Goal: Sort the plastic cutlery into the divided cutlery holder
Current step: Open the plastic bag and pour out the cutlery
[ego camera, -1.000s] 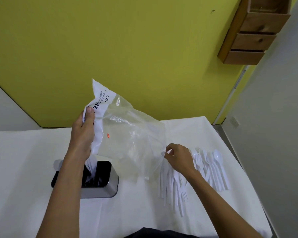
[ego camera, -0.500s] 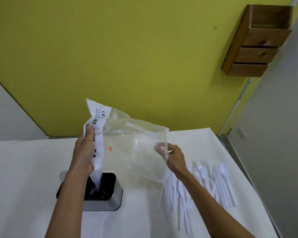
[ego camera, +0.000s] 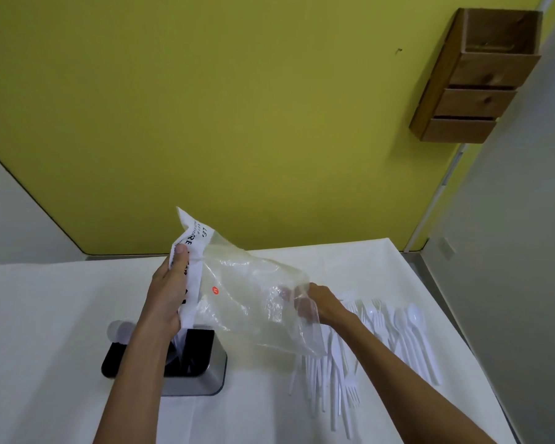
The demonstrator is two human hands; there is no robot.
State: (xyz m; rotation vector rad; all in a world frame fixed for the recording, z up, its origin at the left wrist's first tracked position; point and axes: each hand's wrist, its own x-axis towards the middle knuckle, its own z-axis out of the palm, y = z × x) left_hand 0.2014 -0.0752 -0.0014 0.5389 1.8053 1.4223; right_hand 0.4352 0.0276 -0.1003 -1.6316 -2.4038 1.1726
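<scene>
On your white table (ego camera: 45, 315), the clear plastic bag (ego camera: 247, 302) is held up. The loose white plastic cutlery (ego camera: 382, 334) lies right of the steel cutlery holder (ego camera: 189, 387). Your left hand (ego camera: 169, 290) grips the bag's printed edge and your right hand (ego camera: 322, 304) pinches its opposite edge.

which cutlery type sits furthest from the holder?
The spoons: rounded bowls, at the far right of the spread. The forks and knives lie between them and the holder.
</scene>
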